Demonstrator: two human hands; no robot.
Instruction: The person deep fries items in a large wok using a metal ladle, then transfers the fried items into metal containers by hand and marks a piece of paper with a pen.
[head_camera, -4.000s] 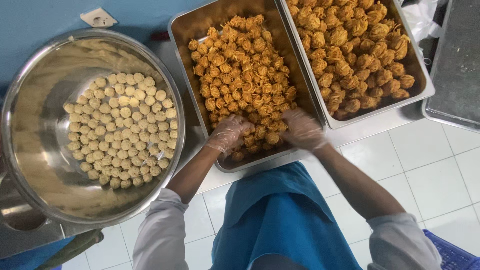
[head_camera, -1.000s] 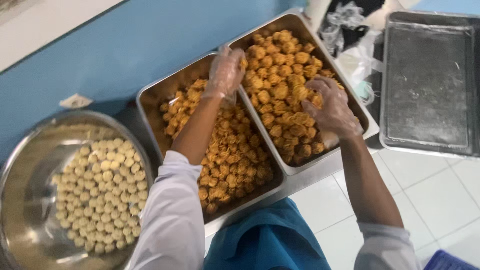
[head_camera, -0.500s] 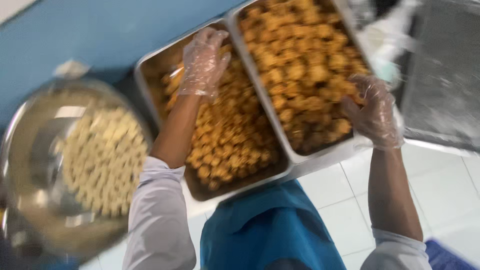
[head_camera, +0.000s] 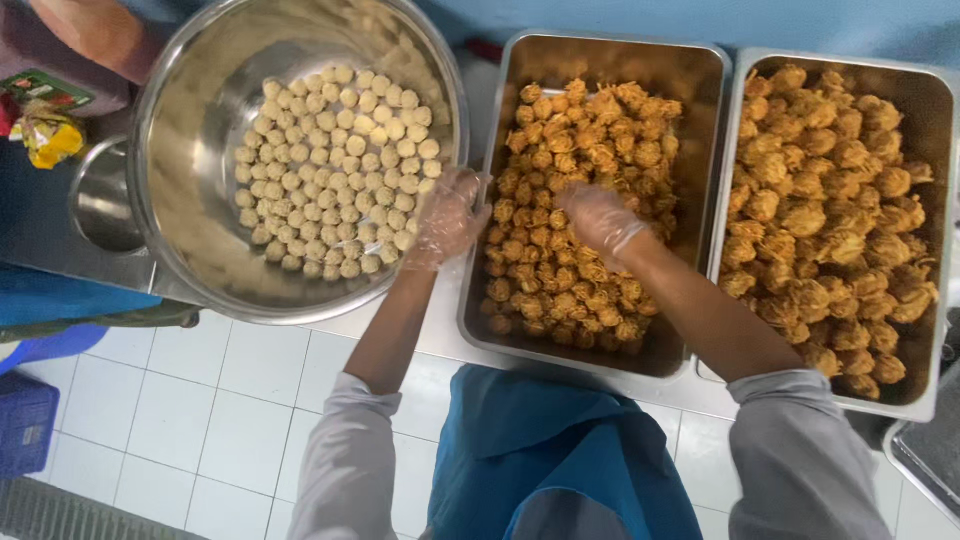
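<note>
My left hand (head_camera: 447, 218), in a clear plastic glove, hovers at the gap between a big round steel bowl (head_camera: 180, 230) and a steel tray (head_camera: 690, 75). The bowl holds several pale round dough balls (head_camera: 335, 170). My right hand (head_camera: 600, 218), also gloved, rests on the golden fried balls (head_camera: 570, 240) in that tray, fingers curled over them. I cannot tell whether either hand holds a ball. A second steel tray (head_camera: 935, 100) to the right is heaped with more fried balls (head_camera: 830, 210).
A small steel pot (head_camera: 105, 205) sits left of the bowl. Colourful packets (head_camera: 45, 115) lie at the far left. A blue crate (head_camera: 25, 420) stands on the white tiled floor (head_camera: 230, 400). My blue apron (head_camera: 540, 450) fills the bottom middle.
The view has swung left. My left hand came down from the tray's far end to the bowl's rim. My right hand moved from the right tray onto the left tray's fried balls.
</note>
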